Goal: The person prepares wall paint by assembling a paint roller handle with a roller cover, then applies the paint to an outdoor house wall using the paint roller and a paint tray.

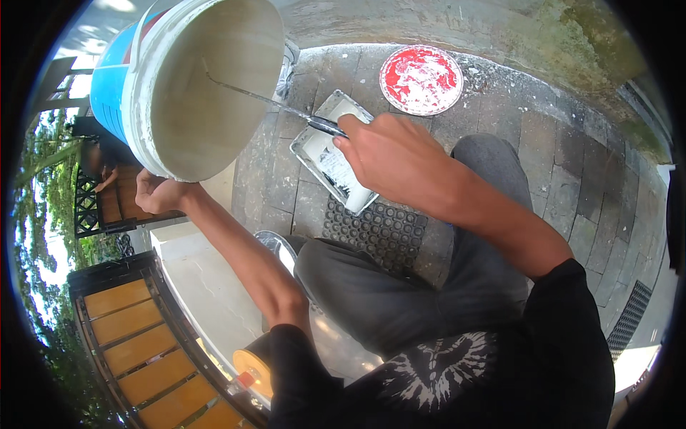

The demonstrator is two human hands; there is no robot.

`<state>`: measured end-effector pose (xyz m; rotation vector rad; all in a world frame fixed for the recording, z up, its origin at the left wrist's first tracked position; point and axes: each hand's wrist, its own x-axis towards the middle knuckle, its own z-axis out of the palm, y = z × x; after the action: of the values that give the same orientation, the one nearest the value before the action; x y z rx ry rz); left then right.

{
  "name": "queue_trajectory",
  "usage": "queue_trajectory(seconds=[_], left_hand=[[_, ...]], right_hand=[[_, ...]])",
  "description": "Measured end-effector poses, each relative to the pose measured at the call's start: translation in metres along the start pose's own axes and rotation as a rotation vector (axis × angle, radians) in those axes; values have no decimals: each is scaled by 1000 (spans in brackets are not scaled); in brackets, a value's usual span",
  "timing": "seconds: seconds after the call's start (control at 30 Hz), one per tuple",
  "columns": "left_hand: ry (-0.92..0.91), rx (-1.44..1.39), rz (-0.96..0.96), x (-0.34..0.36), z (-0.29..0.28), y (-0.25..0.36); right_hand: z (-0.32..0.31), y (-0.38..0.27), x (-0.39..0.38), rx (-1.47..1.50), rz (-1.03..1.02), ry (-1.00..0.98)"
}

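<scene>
Bucket (189, 114) tilts, mouth toward me, my left hand (161, 195) holding its lower rim with curled fingers. My right hand (389, 146) is closed round a tool (326, 126), reaching across that mouth; the tray (314, 154) lies below on paving (564, 157).

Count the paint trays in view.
1: the paint tray on the paving, partly covered by the right hand. Another could be hidden behind the tilted bucket.
</scene>
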<state>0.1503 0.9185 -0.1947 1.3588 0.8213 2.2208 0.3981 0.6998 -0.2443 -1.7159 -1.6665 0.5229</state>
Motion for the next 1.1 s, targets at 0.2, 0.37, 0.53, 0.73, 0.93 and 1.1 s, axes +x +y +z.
queue_trajectory(seconds=[0.2, 0.37, 0.53, 0.73, 0.93, 1.1], left_hand=[[-5, 35, 38, 5, 8, 7], [51, 26, 33, 9, 19, 16], [-4, -12, 39, 10, 23, 21], [-6, -30, -4, 8, 27, 26], [20, -34, -69, 6, 28, 24], [25, 37, -32, 26, 20, 22]], right_hand=[[-13, 9, -14, 68, 6, 24], [-9, 8, 11, 408, 26, -65], [-5, 2, 16, 485, -11, -111], [-26, 20, -8, 251, 24, -87], [-41, 16, -21, 28, -16, 0], [-16, 16, -2, -42, -101, 68]])
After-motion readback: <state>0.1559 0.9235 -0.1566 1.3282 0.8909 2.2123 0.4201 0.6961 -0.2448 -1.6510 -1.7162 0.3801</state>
